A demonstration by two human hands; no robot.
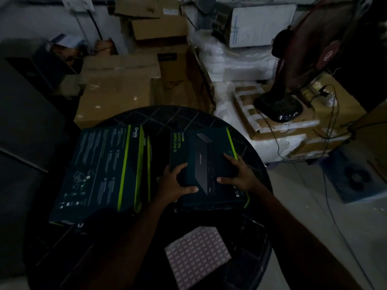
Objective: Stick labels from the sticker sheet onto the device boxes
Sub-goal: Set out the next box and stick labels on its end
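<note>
A dark device box with green edges and "10-Port Gigabit PoE+ Switch" print lies face up on the round black table. My left hand grips its near left corner, thumb on top. My right hand rests on the box's right part with fingers spread flat. A second, larger dark box lies back side up to the left, touching or overlapping another box edge between them. The sticker sheet, white with rows of pink labels, lies on the table close to me.
Brown cartons are stacked behind the table. White wrapped bundles and a taped carton with a dark red fan on it stand at the right, with cables trailing to the floor. A dark cabinet is at the left.
</note>
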